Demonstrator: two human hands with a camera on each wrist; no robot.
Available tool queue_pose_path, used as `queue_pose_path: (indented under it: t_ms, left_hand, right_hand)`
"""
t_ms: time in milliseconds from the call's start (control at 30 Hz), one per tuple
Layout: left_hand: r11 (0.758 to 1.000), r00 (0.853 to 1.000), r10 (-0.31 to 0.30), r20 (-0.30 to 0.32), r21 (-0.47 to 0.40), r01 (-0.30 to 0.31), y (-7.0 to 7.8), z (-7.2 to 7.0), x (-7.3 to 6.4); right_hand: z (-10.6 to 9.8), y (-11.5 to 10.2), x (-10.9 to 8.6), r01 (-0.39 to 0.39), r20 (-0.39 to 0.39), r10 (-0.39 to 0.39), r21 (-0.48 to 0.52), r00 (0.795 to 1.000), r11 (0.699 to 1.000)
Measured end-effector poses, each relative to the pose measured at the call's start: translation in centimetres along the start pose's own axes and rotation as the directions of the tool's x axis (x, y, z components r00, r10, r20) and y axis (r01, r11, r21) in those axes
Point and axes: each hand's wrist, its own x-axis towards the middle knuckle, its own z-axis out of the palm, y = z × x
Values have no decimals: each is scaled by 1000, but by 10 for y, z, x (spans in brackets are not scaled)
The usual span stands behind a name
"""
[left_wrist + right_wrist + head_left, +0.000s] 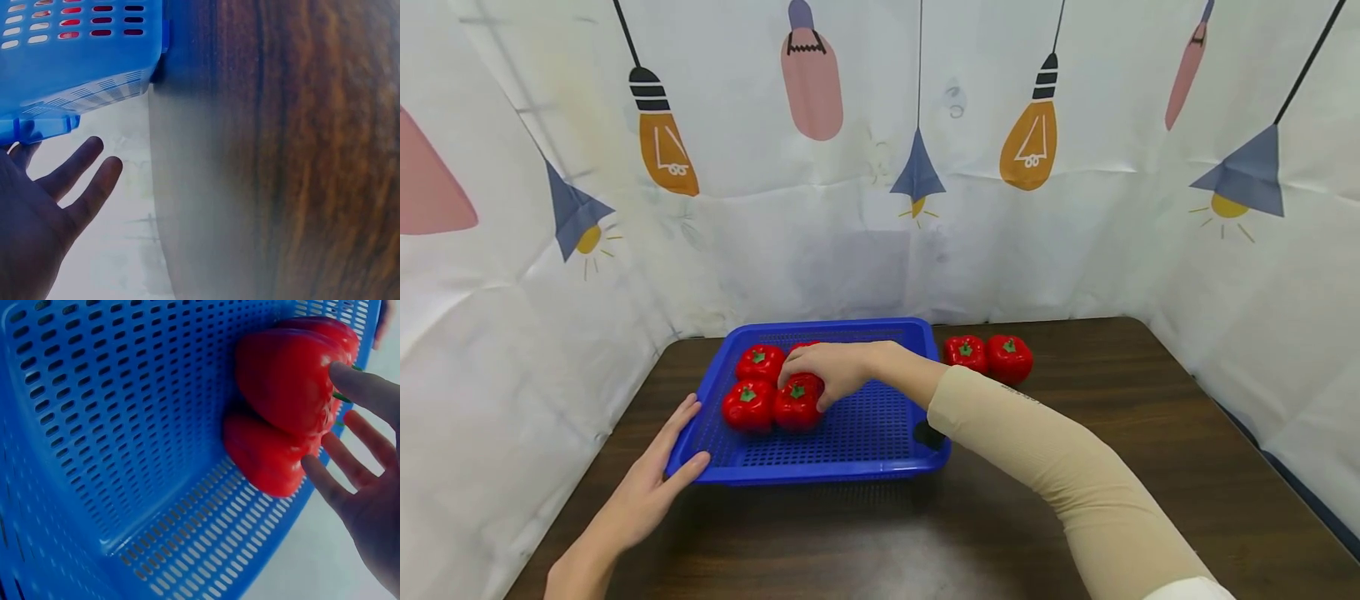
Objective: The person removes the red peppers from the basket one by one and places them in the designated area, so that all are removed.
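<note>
My right hand (835, 367) reaches over a red bell pepper (797, 404) at the front of a group in the blue plastic basket (880, 471). Its thumb lies along the pepper's right side; in the right wrist view its spread fingers (328, 484) are fairly straight beside the peppers. Next to that pepper sit another front bell pepper (748, 406) and a back left one (760, 363). A further bell pepper is mostly hidden behind my right hand. At the basket's left corner my left hand (643, 492) touches the rim, fingers straight and thumb over the near edge.
Two more red bell peppers, a left one (964, 353) and a right one (1010, 359), stand side by side on the dark wooden table (1120, 392), right of the basket. A white curtain (850, 250) with printed lamps encloses the table's back and sides.
</note>
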Motion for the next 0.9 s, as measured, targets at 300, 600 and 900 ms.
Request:
queue_pose_path:
  t_ms: [300,600,900]
  left_hand:
    - [1000,1000,-6,0,-2,6,0,0,-1]
    - [1000,1000,-1,-6,3,1,-1,0,0]
    - [1000,1000,-2,-6,9,2,0,1,0]
  right_hand:
    - [9,-1,8,-12,53,10,26,999,1000]
    - [9,-6,8,-50,63,50,-3,997,999]
    - [7,-5,8,-74,91,78,-44,993,996]
